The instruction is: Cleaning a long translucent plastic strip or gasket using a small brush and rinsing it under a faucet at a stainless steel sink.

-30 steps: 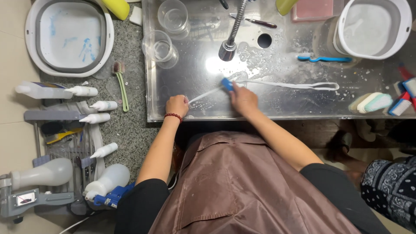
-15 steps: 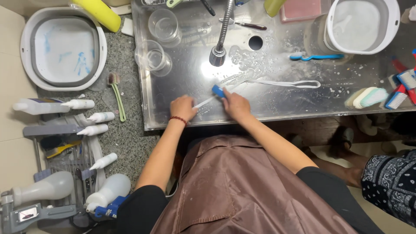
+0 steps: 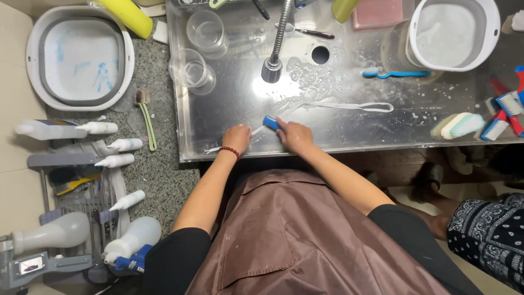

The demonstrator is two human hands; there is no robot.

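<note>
Nearest to me hung the brown apron (image 3: 305,240), and just past its top edge both hands worked at the near rim of the steel sink (image 3: 349,131). My left hand (image 3: 237,138), a red bead bracelet at its wrist, was pressed down and closed on a thin white strip (image 3: 229,143) lying flat on the wet metal, pinning it, I judged, so it would not slide. My right hand (image 3: 295,135) was clenched around a blue-handled brush (image 3: 271,123), its head set against the same strip just beside the left hand, a grip that suited scrubbing. Farther in, a second white strip (image 3: 349,106) lay looped in the soapy water beneath the faucet (image 3: 274,52), near enough to crowd a long stroke. Beyond it lay a blue toothbrush (image 3: 394,74), a white tub (image 3: 453,33) and two clear glasses (image 3: 197,52). On the table to the left stood white squeeze bottles (image 3: 117,145) and a grey-rimmed basin (image 3: 81,56), well apart.
</note>
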